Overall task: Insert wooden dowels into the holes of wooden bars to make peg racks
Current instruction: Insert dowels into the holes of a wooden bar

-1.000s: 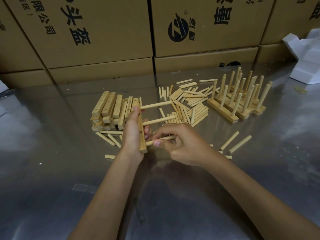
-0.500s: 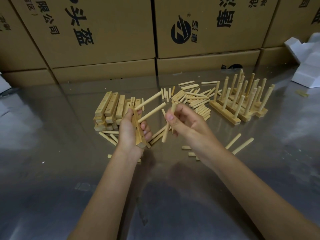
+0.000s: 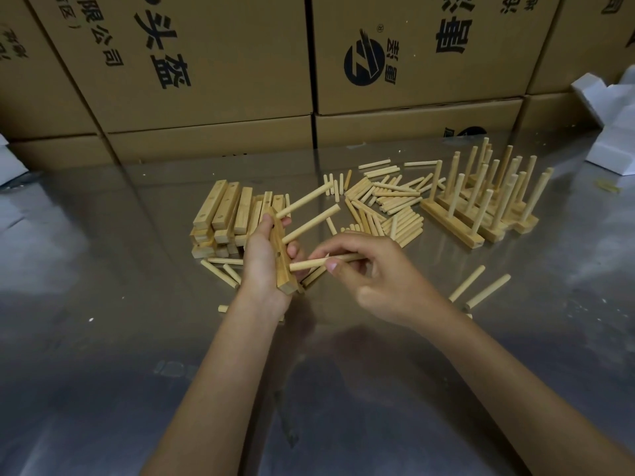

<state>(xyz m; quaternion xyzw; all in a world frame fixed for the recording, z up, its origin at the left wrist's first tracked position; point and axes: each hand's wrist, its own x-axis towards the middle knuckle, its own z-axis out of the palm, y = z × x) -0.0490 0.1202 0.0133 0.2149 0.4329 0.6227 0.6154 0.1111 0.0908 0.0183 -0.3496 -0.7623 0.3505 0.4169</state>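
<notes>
Nearest to us, our two forearms are reaching forward over the shiny metal table. We are gripping a wooden bar in our left hand, fingers and thumb curled round its sides, and holding it on edge so its drilled face is looking to the right. Two dowels are already standing out of its upper holes, the upper dowel and the middle dowel, both slanting up and to the right.

Our right hand is pinching a third dowel between thumb and curled fingertips, and its tip is meeting the bar at a lower hole. We cannot tell whether the tip is already seated or only touching the face.

To do this well, we are judging that the dowel should line up square with the hole, running parallel to the two above it, before we are pushing. Pinching close to the tip should keep it from skewing, and the left palm should be bracing the back of the bar against the push. A slight twist may help it bottom out.

Just beyond the hands, a stack of bare bars is lying to the left, with stray dowels beside it. To the right, a heap of loose dowels is waiting, and further right the finished peg racks are standing pegs upward. Cardboard boxes are lining the back.
</notes>
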